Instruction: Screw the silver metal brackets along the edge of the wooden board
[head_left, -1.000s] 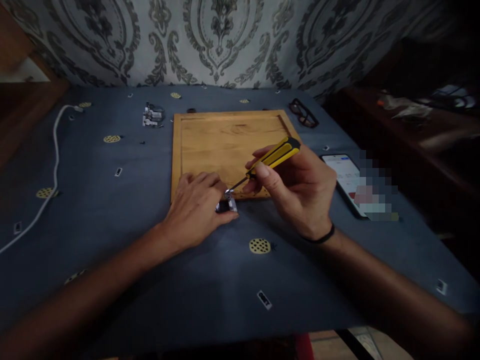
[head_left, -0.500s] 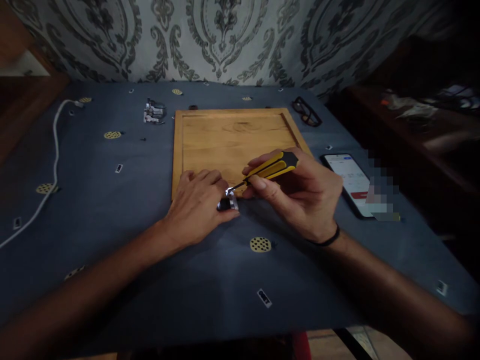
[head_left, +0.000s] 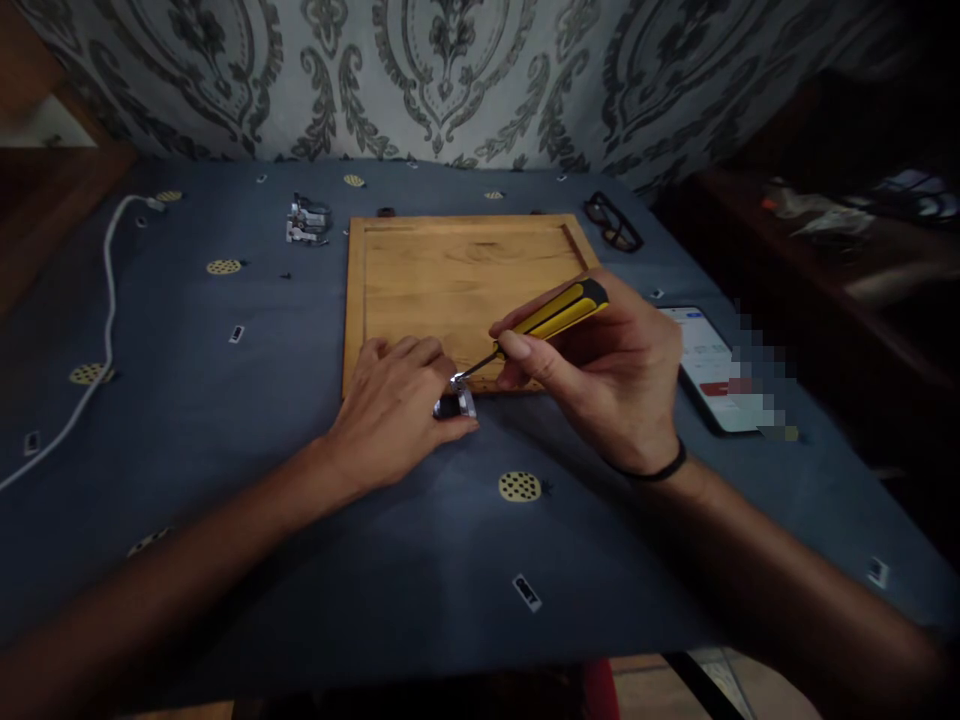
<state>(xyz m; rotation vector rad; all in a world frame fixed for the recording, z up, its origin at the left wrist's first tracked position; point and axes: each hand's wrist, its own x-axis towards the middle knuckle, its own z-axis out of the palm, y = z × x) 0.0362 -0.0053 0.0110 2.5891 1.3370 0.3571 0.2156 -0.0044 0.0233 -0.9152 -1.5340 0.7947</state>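
Observation:
A wooden panel (head_left: pixel 450 290) with a raised frame lies flat on the cloth-covered table. At its near edge sits a shiny metal hinge (head_left: pixel 466 402), partly hidden by my left hand (head_left: pixel 394 410), whose fingers and thumb close round it. My right hand (head_left: pixel 607 375) grips a yellow and black screwdriver (head_left: pixel 559 312) between thumb and fingers. The screwdriver slants down to the left, its tip at the metal of the hinge. Whether the tip sits in a screw is too small to tell.
More metal hinges (head_left: pixel 306 220) lie back left, with a small dark screw (head_left: pixel 286 275) nearer. Dark-framed glasses (head_left: pixel 613 222) rest beyond the panel's right corner. A phone (head_left: pixel 709 375) lies right of my right hand. A white cable (head_left: pixel 111 290) runs down the left side.
My right hand has shifted its hold on the screwdriver, and the handle has turned and risen slightly up and right. My left hand stays on the hinge.

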